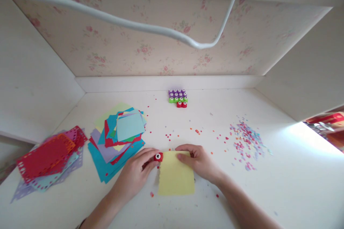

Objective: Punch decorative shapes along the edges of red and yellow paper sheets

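A pale yellow paper sheet (176,176) lies flat on the white desk (282,186), near the front. My left hand (138,173) is closed on a small red paper punch (158,157) set at the sheet's top left corner. My right hand (197,161) rests with its fingers pressed on the sheet's top right corner and pins it down. The sheet's left edge shows small scalloped notches.
A loose stack of coloured paper squares (118,137) lies left of my hands. Punched sheets (47,159) sit at the far left. A cluster of purple, green and red punches (177,97) stands at the back. Confetti (245,141) is scattered right. A white cable (129,23) hangs overhead.
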Tool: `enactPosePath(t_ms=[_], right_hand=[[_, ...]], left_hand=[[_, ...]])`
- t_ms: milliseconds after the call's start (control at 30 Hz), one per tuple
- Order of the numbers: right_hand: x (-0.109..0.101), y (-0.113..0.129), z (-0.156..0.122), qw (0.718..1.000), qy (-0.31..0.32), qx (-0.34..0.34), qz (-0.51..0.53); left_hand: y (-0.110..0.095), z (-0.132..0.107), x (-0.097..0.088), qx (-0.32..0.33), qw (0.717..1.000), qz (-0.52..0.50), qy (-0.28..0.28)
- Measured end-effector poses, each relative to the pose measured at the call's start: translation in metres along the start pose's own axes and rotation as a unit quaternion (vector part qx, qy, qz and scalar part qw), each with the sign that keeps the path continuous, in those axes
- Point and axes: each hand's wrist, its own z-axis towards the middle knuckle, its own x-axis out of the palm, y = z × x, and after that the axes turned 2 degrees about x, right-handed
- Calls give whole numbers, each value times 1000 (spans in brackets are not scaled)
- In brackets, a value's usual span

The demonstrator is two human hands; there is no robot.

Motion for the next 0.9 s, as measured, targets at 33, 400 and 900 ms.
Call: enactPosePath(t_ms=[33, 400, 900], right_hand=[[0, -1, 0, 1000, 7, -1, -4], [9, 8, -5, 957, -70, -156, -233], [12, 6, -9, 856, -65, -290, -423]], left_hand=[[0, 0, 0, 0, 1000, 0, 1], [-6, -1, 2, -33, 998, -23, 37], [-4, -7, 1, -23, 999, 24, 18]])
